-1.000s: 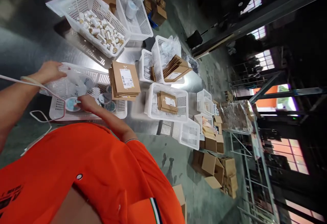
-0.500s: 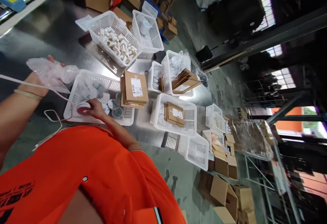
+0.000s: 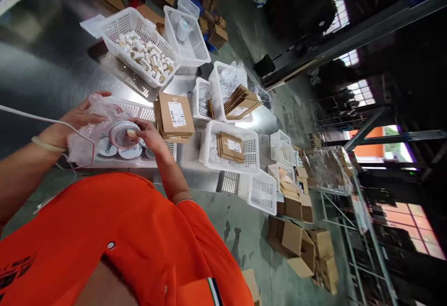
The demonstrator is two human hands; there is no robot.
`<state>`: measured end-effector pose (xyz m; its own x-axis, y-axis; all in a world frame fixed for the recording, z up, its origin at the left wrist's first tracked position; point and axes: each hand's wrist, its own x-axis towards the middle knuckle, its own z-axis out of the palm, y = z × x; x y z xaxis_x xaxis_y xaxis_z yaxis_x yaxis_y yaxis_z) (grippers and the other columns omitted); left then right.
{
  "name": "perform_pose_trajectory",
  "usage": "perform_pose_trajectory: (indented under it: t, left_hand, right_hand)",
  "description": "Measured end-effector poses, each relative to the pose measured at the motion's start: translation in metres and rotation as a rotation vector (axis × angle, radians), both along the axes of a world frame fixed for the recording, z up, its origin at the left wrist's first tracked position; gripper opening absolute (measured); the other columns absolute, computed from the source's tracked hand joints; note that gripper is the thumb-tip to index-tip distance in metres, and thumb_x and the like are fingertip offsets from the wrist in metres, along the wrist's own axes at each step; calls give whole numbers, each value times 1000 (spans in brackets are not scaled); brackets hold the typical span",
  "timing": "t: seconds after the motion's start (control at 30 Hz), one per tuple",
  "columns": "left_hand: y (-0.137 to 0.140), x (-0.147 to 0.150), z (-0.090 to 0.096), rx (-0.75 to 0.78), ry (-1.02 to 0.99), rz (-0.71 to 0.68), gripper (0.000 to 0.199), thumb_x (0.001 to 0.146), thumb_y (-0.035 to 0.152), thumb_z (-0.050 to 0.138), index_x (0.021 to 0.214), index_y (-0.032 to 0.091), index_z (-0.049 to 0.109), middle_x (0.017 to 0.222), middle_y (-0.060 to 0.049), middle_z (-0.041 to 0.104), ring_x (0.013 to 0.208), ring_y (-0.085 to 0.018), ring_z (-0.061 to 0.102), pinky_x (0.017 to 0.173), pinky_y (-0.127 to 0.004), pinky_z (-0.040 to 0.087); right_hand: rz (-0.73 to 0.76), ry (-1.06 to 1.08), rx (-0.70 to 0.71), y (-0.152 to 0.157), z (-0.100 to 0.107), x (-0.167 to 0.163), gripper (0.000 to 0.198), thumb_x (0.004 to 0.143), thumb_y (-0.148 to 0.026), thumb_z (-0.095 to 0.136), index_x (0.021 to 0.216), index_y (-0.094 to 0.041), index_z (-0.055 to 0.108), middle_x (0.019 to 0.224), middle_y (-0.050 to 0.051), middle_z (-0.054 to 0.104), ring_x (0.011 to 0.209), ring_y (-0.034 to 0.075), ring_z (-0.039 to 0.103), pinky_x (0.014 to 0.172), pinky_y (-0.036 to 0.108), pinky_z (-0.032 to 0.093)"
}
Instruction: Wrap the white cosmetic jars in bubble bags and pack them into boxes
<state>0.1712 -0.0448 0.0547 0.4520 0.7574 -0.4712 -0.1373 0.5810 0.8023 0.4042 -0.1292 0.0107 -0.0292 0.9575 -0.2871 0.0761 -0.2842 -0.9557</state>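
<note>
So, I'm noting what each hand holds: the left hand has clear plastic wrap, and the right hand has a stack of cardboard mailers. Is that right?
Not quite: the head view shows the right hand holding a round container, not the cardboard mailers, which lie just beyond it. The left hand does have clear plastic wrap.

glossy metal table [image 3: 52, 64], crinkled translucent plastic wrap [image 3: 81, 148], matt cardboard envelopes [image 3: 183, 120]
</note>
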Motion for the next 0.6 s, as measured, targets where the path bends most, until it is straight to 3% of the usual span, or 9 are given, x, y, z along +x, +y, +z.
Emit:
perform_pose_trajectory:
  t: [0.07, 0.17, 0.27, 0.37, 0.47, 0.53, 0.6]
  left_hand:
    - [8, -6, 1, 39, 34, 70, 104, 38, 11, 96, 139, 25, 71, 107, -2, 84, 87, -20, 78, 75, -25, 67]
    - [25, -28, -2, 100, 109, 226, 76, 42, 11, 90, 116, 18, 76, 93, -1, 80, 79, -17, 74, 69, -20, 64]
    - [34, -54, -1, 171, 266, 296, 61, 51, 19, 90, 111, 16, 79, 99, -4, 80, 81, -15, 73, 78, -21, 66]
    - [32, -69, 11, 233, 381, 148, 66, 55, 30, 95, 119, 20, 85, 113, -5, 82, 82, -16, 72, 80, -24, 67]
    - [28, -66, 24, 195, 409, -142, 87, 37, 35, 101, 121, 21, 86, 112, -9, 83, 82, -26, 77, 63, -28, 65]
    - [28, -57, 26, 196, 480, -216, 83, 32, 45, 102, 110, 19, 88, 105, -13, 84, 81, -29, 77, 57, -27, 63]
    - [27, -47, 21, 212, 524, -189, 70, 34, 54, 100, 92, 17, 85, 97, -14, 83, 77, -26, 75, 55, -25, 60]
  right_hand:
    - [-68, 81, -6, -3, -3, 5, 48, 78, -42, 92, 116, -17, 78, 112, 8, 81, 111, 27, 76, 99, 37, 66]
    - [-153, 67, 85, -14, 1, 20, 49, 74, -44, 94, 112, -18, 77, 122, 10, 79, 121, 28, 73, 105, 36, 62]
    - [-115, 34, 125, -24, 7, 33, 50, 72, -48, 94, 107, -18, 75, 123, 11, 76, 124, 30, 71, 106, 39, 60]
    - [-69, 79, 145, -30, 8, 39, 55, 67, -50, 96, 106, -17, 75, 122, 11, 75, 121, 30, 71, 106, 39, 60]
    - [-96, 104, 101, -29, 1, 37, 56, 68, -51, 95, 108, -18, 75, 116, 9, 77, 115, 28, 72, 103, 38, 61]
    - [-104, 97, 56, -26, -7, 33, 54, 72, -49, 93, 111, -18, 76, 114, 9, 78, 114, 28, 73, 103, 38, 62]
    - [-92, 57, 20, -22, -15, 28, 51, 75, -44, 92, 115, -17, 77, 118, 9, 79, 118, 29, 74, 106, 40, 62]
